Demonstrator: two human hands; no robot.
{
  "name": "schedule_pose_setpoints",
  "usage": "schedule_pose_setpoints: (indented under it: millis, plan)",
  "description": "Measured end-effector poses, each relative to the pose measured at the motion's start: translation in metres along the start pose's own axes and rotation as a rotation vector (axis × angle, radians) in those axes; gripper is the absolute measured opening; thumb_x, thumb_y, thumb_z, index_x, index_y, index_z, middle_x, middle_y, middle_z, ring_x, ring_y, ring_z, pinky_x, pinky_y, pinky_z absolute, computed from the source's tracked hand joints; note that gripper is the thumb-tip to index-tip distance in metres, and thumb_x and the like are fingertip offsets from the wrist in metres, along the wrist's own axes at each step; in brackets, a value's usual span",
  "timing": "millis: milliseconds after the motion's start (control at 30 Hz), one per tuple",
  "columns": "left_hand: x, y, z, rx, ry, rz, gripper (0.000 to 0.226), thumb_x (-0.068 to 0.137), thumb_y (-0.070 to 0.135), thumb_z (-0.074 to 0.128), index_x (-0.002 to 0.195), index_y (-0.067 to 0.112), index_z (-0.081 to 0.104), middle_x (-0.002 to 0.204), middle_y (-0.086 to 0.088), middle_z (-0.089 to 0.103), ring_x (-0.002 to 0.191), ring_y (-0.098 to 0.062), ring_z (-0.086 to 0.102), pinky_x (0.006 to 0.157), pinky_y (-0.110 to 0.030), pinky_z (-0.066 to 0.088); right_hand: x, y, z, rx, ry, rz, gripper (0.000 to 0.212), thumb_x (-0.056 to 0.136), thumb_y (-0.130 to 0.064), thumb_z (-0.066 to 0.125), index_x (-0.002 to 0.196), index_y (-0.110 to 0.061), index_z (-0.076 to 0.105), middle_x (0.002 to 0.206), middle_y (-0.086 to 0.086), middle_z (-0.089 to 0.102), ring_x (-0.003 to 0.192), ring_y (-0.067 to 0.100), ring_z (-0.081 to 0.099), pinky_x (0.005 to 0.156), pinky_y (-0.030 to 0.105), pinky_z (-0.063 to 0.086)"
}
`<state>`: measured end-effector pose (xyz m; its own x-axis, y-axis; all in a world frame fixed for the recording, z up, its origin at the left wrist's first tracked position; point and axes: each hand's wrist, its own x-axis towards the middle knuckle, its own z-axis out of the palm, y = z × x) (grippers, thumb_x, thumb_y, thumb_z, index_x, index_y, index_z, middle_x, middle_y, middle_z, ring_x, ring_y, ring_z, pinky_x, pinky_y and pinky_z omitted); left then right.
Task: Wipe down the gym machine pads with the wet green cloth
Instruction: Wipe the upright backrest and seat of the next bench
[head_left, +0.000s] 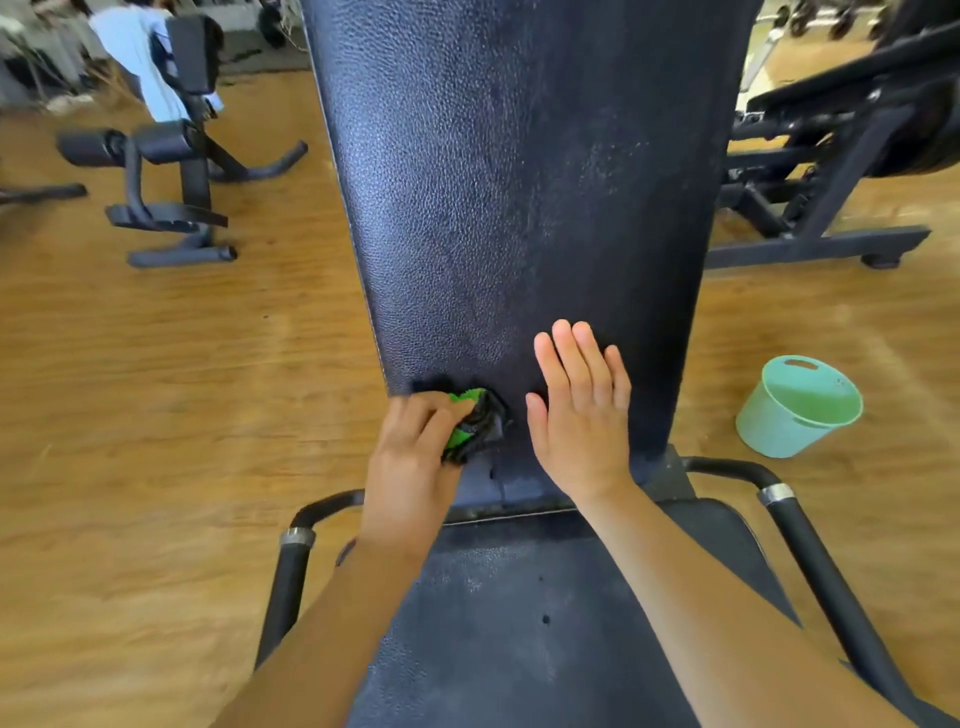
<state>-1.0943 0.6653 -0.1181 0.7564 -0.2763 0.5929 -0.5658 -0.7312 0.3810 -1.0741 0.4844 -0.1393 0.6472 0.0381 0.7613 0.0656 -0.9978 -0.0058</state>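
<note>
Seat: dark padded seat at 6 o'clock, closest to me, dull with pale smears; I judge it not yet wiped.
Left hand: my left hand, at 7 o'clock of centre, has its fingers curled round the cloth and presses it on the back pad's lower left corner.
Cloth: green cloth, bunched into a wad with dark folds showing, touching the pad at the left fingertips.
Right hand: my right hand, at 5 o'clock of centre, lies flat on the pad, fingers straight and close together, holding nothing.
Back pad: tall, pebbled black back pad runs up to 12 o'clock; its left part shines as if wet and its right part is duller.
Handling: the cloth looks soft, light, limp and soggy; I'd ball it in the palm so no corner trails. The pad looks firm and fixed, and is likely slick where wet.
Bucket: teal bucket on the floor at 3 o'clock, well apart from the seat.
Writing: no brand, label or lettering I can read.
</note>
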Motion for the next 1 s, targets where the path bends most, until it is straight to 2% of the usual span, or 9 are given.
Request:
schedule_pose_setpoints:
  millis: [133, 200, 300, 400, 500, 633, 767, 867, 1000]
  plan:
    - [-0.034, -0.010, 0.008, 0.016, -0.263, 0.065, 0.074, 0.043, -0.017, 0.071, 0.112, 0.012, 0.067, 0.104, 0.003, 0.049, 0.092, -0.018, 0.047, 0.064, -0.030, 0.050, 0.000, -0.001, -0.001, -0.019, -0.011, 0.002, 0.055, 0.093, -0.030, 0.040, 0.144, -0.013, 0.030, 0.151, 0.005, 0.025, 0.143, 0.020, 0.011, 0.120, 0.038, 0.002]
    - [-0.027, -0.014, 0.003, 0.015, -0.224, 0.112, 0.068, 0.047, -0.011, 0.069, 0.111, 0.011, 0.068, 0.102, 0.001, 0.051, 0.090, -0.019, 0.047, 0.065, -0.031, 0.050, -0.001, 0.000, 0.002, -0.016, -0.005, 0.001, 0.054, 0.094, -0.031, 0.039, 0.144, -0.013, 0.030, 0.150, 0.006, 0.025, 0.143, 0.020, 0.011, 0.120, 0.038, 0.003]
    - [0.013, -0.005, -0.015, -0.031, -0.033, 0.072, 0.062, 0.057, -0.007, 0.057, 0.116, 0.010, 0.066, 0.103, 0.000, 0.050, 0.091, -0.022, 0.047, 0.077, -0.027, 0.042, 0.000, 0.003, 0.003, -0.026, 0.003, -0.016, 0.055, 0.094, -0.031, 0.040, 0.145, -0.013, 0.029, 0.151, 0.006, 0.025, 0.144, 0.021, 0.012, 0.120, 0.039, 0.004]
    - [0.057, 0.000, -0.038, -0.023, 0.189, 0.026, 0.057, 0.063, -0.011, 0.058, 0.116, 0.008, 0.066, 0.102, -0.006, 0.055, 0.092, -0.024, 0.045, 0.086, -0.015, 0.032, -0.002, 0.003, 0.002, -0.022, -0.005, -0.038, 0.055, 0.094, -0.031, 0.039, 0.145, -0.012, 0.028, 0.151, 0.007, 0.024, 0.143, 0.024, 0.014, 0.120, 0.039, 0.003]
    - [0.060, -0.004, -0.045, -0.048, 0.271, -0.015, 0.052, 0.063, -0.015, 0.058, 0.110, 0.005, 0.067, 0.101, -0.009, 0.059, 0.093, -0.026, 0.046, 0.087, -0.014, 0.030, -0.002, 0.002, 0.002, -0.018, -0.006, -0.037, 0.054, 0.095, -0.032, 0.039, 0.145, -0.012, 0.028, 0.151, 0.007, 0.024, 0.143, 0.024, 0.016, 0.120, 0.040, 0.003]
    - [0.014, -0.014, -0.019, -0.063, 0.228, -0.076, 0.056, 0.058, -0.024, 0.063, 0.106, 0.004, 0.068, 0.103, 0.002, 0.054, 0.092, -0.027, 0.047, 0.083, -0.015, 0.031, -0.004, 0.004, 0.004, -0.028, -0.002, -0.052, 0.054, 0.096, -0.032, 0.038, 0.145, -0.012, 0.027, 0.151, 0.008, 0.024, 0.144, 0.024, 0.014, 0.120, 0.040, 0.004]
    - [-0.062, -0.027, 0.016, -0.059, 0.059, -0.233, 0.058, 0.054, -0.026, 0.068, 0.102, 0.005, 0.067, 0.103, 0.007, 0.051, 0.091, -0.017, 0.042, 0.075, -0.018, 0.030, -0.005, 0.005, 0.006, -0.025, -0.006, -0.059, 0.050, 0.100, -0.033, 0.034, 0.146, -0.013, 0.027, 0.152, 0.008, 0.022, 0.144, 0.024, 0.013, 0.121, 0.041, 0.002]
    - [-0.101, -0.030, 0.037, -0.071, -0.045, -0.352, 0.053, 0.056, -0.022, 0.072, 0.099, 0.008, 0.067, 0.102, 0.006, 0.053, 0.092, -0.016, 0.045, 0.076, -0.017, 0.032, -0.006, 0.007, 0.006, -0.030, -0.006, -0.075, 0.049, 0.102, -0.035, 0.028, 0.146, -0.013, 0.027, 0.153, 0.008, 0.022, 0.145, 0.024, 0.011, 0.121, 0.041, 0.003]
    - [-0.093, -0.026, 0.030, -0.137, 0.020, -0.378, 0.061, 0.053, -0.023, 0.066, 0.100, 0.015, 0.064, 0.102, 0.003, 0.057, 0.096, -0.021, 0.051, 0.078, -0.023, 0.039, -0.006, 0.008, 0.006, -0.016, 0.009, -0.089, 0.049, 0.103, -0.036, 0.025, 0.146, -0.013, 0.025, 0.152, 0.008, 0.022, 0.144, 0.025, 0.012, 0.120, 0.041, 0.004]
